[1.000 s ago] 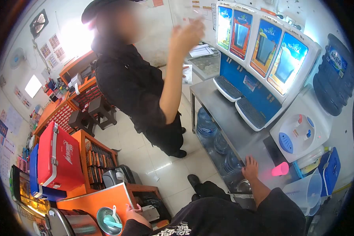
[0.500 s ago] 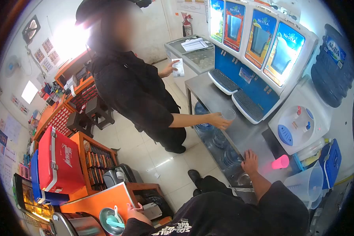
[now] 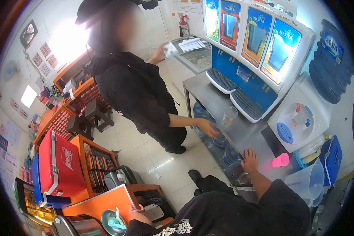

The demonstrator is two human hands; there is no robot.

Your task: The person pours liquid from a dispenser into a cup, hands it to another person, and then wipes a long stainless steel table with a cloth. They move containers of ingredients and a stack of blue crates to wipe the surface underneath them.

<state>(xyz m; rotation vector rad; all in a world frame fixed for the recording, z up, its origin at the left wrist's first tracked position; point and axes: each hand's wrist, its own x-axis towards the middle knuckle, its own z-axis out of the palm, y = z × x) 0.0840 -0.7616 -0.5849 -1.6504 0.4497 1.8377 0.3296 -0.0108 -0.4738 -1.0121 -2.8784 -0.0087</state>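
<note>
Dispenser (image 3: 259, 51) panels read "NESTEA"; water bottle (image 3: 331, 59), "AQUA".

White walls and pale floor tiles (image 3: 143, 157) surround orange shelving (image 3: 94, 157) and dark stools (image 3: 97, 114).

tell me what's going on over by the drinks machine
A co-worker stands at the steel counter, one blurred hand just short of a clear cup in front of the drinks machine, the other holding a white paper. The camera wearer's right hand rests on the counter's edge, near a pink cup; their left hand is at the orange table's edge. Neither holds anything visible.
</note>
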